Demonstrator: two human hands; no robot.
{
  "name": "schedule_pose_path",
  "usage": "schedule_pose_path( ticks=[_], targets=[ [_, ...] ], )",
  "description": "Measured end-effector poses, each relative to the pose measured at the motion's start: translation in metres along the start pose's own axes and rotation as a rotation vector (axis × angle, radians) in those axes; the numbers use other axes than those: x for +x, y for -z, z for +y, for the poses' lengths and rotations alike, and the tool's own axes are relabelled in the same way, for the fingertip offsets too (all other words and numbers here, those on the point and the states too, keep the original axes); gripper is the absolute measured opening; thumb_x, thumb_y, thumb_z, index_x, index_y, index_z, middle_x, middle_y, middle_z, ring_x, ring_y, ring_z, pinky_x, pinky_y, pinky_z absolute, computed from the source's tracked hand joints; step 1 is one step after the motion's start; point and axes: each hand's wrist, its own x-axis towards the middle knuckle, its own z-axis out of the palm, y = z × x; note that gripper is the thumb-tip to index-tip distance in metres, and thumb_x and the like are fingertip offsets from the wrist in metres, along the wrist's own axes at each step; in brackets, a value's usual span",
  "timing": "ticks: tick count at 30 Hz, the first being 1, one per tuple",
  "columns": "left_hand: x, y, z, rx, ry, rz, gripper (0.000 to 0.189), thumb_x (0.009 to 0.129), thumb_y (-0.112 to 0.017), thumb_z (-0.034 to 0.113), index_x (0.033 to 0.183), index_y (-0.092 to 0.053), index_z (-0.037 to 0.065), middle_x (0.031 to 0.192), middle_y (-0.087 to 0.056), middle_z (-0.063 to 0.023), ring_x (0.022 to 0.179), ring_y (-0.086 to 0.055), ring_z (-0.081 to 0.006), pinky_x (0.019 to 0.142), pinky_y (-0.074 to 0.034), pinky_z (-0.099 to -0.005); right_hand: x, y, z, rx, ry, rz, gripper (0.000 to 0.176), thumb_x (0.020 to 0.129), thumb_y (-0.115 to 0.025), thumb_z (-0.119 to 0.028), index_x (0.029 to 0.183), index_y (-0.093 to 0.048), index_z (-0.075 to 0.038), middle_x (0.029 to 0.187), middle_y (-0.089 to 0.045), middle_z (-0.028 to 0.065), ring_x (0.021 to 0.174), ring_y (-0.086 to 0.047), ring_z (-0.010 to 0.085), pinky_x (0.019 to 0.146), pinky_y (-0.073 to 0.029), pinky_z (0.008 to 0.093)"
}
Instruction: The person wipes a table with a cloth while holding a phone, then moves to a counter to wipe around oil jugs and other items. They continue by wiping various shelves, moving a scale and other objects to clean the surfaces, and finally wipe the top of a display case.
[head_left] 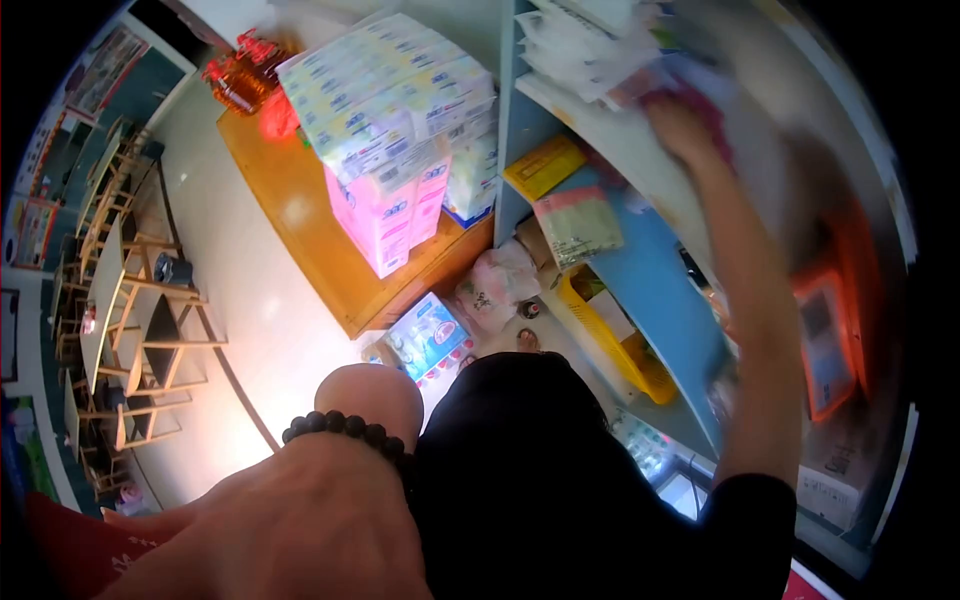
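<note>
My left hand (290, 520), with a dark beaded bracelet (345, 428) at the wrist, is large at the lower left. It is closed over a red item with white lettering (85, 550), whose kind I cannot make out. Up at the right, my right hand (682, 128) reaches onto the upper white shelf (600, 125). It is against a dark pink thing (708, 105); motion blur smears both, and the fingertips are hidden. Clear plastic packets (590, 50) lie on that shelf, left of the hand.
Stacked tissue packs (390, 85) and pink packs (385, 215) stand on a wooden cabinet (290, 225), with oil bottles (238, 85) behind. Lower shelves hold a yellow box (545, 167) and a yellow basket (648, 372). An orange-framed item (828, 340) hangs at right. Tables and chairs (150, 335) stand at left.
</note>
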Motion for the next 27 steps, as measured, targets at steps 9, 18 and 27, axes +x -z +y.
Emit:
schedule_pose_path(
  ticks=[9,18,27],
  targets=[
    [-0.006,-0.024,0.013,0.133,0.007,0.401,0.037,0.087,-0.042,0.013,0.123,-0.044,0.02,0.087,-0.059,-0.01,0.064,-0.053,-0.0211,0.077,-0.045,-0.0426,-0.245,0.062,-0.006,-0.053,0.417,-0.069,0.044,0.084,-0.044,-0.028,0.122,-0.043,-0.006,0.134,-0.031,0.0158,0.127,-0.021,0.033,0.103,-0.017,0.0403],
    [-0.027,0.008,0.04,0.141,-0.163,-0.003,0.039,0.088,-0.036,0.024,0.126,-0.041,0.015,0.099,-0.058,-0.0105,0.079,-0.057,-0.0234,0.086,-0.042,-0.0452,-0.197,0.052,-0.041,0.026,0.527,0.067,0.044,0.08,-0.05,-0.013,0.12,-0.042,0.002,0.126,-0.04,0.0182,0.12,-0.034,0.0315,0.099,-0.028,0.0362],
    [-0.087,0.014,0.034,0.415,-0.332,0.485,0.043,0.095,-0.026,0.024,0.137,-0.017,0.024,0.091,-0.047,-0.0084,0.067,-0.055,-0.0153,0.081,-0.035,-0.037,-0.095,0.02,-0.194,-0.053,0.619,0.369,0.046,0.079,-0.045,-0.011,0.123,-0.037,0.0,0.126,-0.04,0.0142,0.115,-0.041,0.0238,0.089,-0.04,0.0332]
  ],
)
